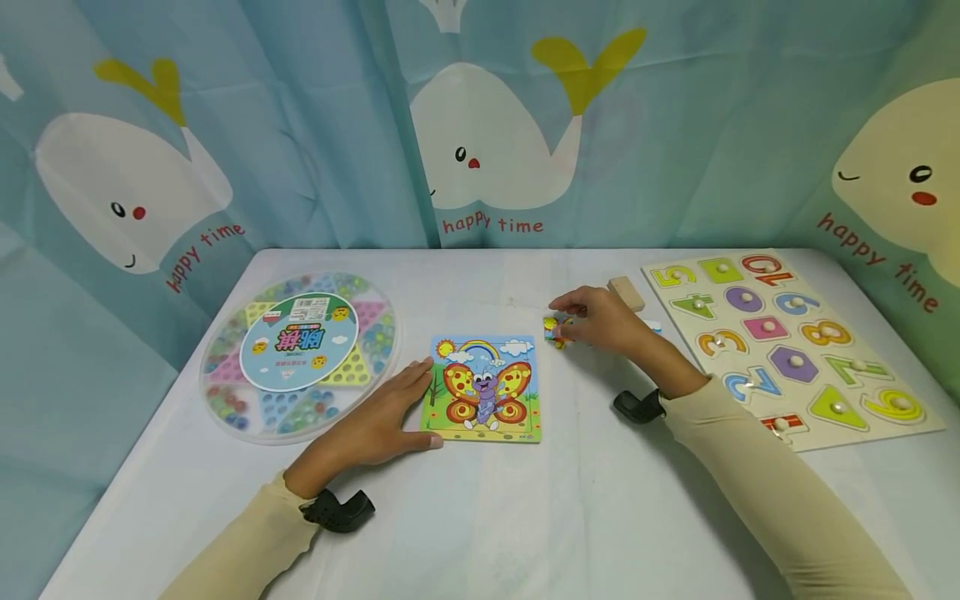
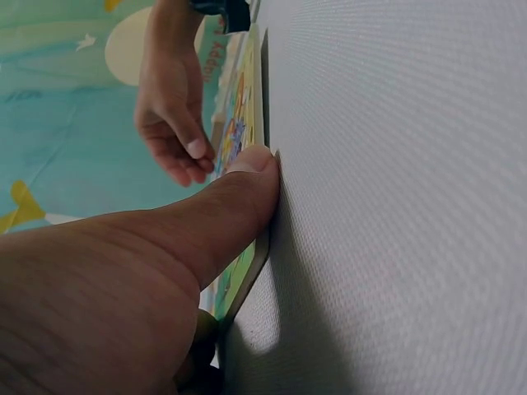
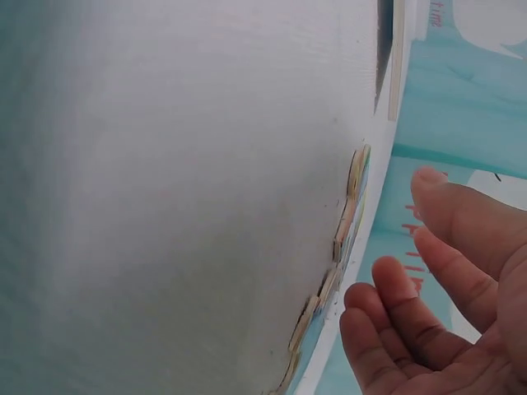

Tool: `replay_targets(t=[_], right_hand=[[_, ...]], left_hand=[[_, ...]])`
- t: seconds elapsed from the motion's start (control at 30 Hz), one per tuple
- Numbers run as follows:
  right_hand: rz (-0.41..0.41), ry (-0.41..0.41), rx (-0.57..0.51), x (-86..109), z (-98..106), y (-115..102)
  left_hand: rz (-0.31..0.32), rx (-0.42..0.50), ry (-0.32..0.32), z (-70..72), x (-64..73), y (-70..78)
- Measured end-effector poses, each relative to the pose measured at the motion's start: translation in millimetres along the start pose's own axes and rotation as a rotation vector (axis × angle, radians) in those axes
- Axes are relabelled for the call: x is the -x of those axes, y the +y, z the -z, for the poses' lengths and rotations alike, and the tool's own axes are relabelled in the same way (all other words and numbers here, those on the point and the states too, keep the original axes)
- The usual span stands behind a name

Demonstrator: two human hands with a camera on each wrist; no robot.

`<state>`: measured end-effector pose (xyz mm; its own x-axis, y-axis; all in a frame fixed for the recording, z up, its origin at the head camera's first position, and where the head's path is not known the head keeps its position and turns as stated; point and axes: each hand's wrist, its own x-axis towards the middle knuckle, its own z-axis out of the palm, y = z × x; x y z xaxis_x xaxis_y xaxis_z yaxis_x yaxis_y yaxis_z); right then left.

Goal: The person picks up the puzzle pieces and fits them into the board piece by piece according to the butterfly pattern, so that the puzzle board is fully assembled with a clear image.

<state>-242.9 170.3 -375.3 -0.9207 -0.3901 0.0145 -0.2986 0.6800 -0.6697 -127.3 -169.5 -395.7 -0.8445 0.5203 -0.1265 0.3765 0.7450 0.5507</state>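
A square butterfly jigsaw puzzle point(image 1: 485, 390) lies flat on the table, its picture facing up. My left hand point(image 1: 390, 415) rests at its left side, fingers straight along that edge; in the left wrist view the thumb point(image 2: 239, 193) touches the lower edge of the board. To the right of the puzzle, my right hand point(image 1: 594, 321) hovers low over small colourful puzzle pieces point(image 1: 553, 331). Its fingers point(image 3: 403, 304) look loosely bent in the right wrist view, with nothing seen between them. Several thin pieces point(image 3: 305, 321) lie on the table below that hand, seen edge-on.
A round Chinese checkers set point(image 1: 300, 354) with coloured marbles stands at the left. On the right lies a wooden number-and-shape peg board point(image 1: 776, 350). Beyond the right hand is a plain wooden block point(image 1: 626, 293). A whale-print curtain point(image 1: 337, 125) hangs behind the table.
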Motion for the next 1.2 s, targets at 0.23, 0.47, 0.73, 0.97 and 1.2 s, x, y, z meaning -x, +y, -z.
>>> replay_targets(t=[0.23, 0.47, 0.73, 0.97, 1.2], right_hand=[[-0.013, -0.006, 0.042, -2.3, -2.5, 2.0], [-0.057, -0.022, 0.106, -4.2, -4.8, -1.8], [-0.055, -0.062, 0.126, -7.6, -8.3, -1.3], [-0.06, -0.072, 0.161, -5.1, -6.8, -5.0], [-0.055, -0.028, 0.154, -4.5, -8.6, -5.7]], left_hand=[[-0.007, 0.003, 0.003, -0.7, -0.2, -0.8], [-0.012, 0.013, 0.011, -1.6, 0.3, -1.9], [-0.009, 0.001, 0.011, -1.6, -0.7, -1.8], [-0.012, -0.003, 0.011, -1.7, -0.9, -2.2], [-0.015, -0.001, 0.014, -2.0, -0.3, -2.4]])
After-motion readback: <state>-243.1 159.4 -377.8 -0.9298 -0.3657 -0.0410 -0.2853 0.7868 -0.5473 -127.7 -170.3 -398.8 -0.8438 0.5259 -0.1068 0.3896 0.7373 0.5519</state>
